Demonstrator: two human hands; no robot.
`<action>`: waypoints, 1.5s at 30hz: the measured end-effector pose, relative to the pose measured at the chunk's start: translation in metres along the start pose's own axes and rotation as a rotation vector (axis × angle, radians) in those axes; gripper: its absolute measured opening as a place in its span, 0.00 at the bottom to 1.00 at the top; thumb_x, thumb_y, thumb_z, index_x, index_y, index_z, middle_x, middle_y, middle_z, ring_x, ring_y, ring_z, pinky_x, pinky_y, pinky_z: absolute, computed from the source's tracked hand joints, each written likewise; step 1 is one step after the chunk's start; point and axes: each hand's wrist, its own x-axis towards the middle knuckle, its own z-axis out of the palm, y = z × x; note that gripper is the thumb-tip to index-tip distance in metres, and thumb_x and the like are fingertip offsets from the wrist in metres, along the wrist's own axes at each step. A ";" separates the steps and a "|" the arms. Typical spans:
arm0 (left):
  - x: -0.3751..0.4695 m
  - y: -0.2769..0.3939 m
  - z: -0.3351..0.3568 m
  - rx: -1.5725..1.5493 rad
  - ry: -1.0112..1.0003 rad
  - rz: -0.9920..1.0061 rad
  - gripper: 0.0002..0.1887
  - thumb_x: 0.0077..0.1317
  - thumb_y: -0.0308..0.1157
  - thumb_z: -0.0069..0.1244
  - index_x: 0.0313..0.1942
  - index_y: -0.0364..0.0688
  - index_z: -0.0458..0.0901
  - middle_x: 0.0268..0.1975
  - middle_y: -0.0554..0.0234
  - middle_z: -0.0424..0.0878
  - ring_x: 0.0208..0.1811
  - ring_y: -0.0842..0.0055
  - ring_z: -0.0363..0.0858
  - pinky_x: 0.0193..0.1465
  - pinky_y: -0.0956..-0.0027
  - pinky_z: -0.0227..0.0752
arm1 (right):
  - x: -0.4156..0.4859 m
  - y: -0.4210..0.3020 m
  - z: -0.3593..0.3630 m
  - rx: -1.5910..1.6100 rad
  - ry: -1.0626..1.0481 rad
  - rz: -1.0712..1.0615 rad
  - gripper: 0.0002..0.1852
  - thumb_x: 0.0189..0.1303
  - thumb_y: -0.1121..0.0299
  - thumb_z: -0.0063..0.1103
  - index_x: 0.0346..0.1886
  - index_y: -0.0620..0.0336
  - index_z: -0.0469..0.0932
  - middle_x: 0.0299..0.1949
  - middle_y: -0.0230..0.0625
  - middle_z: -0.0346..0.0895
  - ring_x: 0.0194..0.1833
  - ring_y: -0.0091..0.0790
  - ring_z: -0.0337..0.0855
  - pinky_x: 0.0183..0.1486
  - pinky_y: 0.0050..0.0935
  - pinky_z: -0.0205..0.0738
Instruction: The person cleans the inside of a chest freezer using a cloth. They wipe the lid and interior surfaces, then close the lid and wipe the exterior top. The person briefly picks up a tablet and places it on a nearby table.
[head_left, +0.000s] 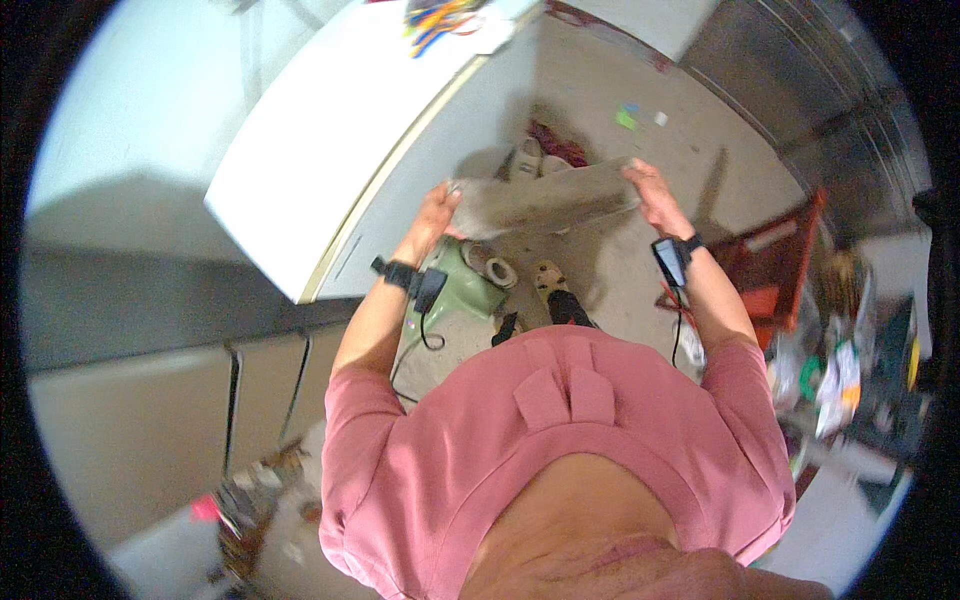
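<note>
A long grey-brown object (551, 199), blurred and perhaps a board or folded cloth, spans the gap between my hands in front of me. My left hand (437, 217) grips its left end, with the thumb on top. At the other end, my right hand (654, 193) holds the right edge. Both wrists wear black straps with small devices and cables. Below my left hand stands a green plastic container or stool (465, 289) with a white roll-like ring (501, 273) on it. The undersides of the held object are hidden.
A large white cabinet or table (322, 142) stands at the left, with colourful cords (442, 22) on top. Shoes (527, 157) and a dark red cloth (559, 144) lie beyond the held object. To the right are a red crate (787, 277) and plastic bags (836, 390).
</note>
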 end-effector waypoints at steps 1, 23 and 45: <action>0.003 -0.010 0.006 0.004 -0.048 0.080 0.20 0.77 0.40 0.46 0.58 0.34 0.75 0.47 0.63 0.83 0.49 0.76 0.79 0.42 0.71 0.81 | -0.022 0.015 -0.009 -0.158 0.037 -0.100 0.22 0.70 0.61 0.56 0.63 0.61 0.71 0.53 0.34 0.77 0.50 0.30 0.78 0.55 0.33 0.74; 0.038 0.057 0.282 1.040 -0.901 0.427 0.17 0.55 0.26 0.64 0.46 0.34 0.85 0.44 0.50 0.87 0.51 0.62 0.83 0.53 0.63 0.77 | -0.215 0.119 -0.210 -0.297 -0.258 0.097 0.28 0.61 0.54 0.69 0.61 0.57 0.77 0.61 0.40 0.76 0.61 0.43 0.75 0.58 0.42 0.71; 0.172 0.168 0.480 0.357 -1.053 0.183 0.15 0.72 0.31 0.46 0.54 0.35 0.80 0.57 0.62 0.81 0.59 0.72 0.77 0.64 0.67 0.68 | -0.232 0.017 -0.321 -0.094 0.070 -0.181 0.29 0.79 0.51 0.42 0.69 0.66 0.67 0.69 0.48 0.70 0.68 0.43 0.71 0.70 0.39 0.65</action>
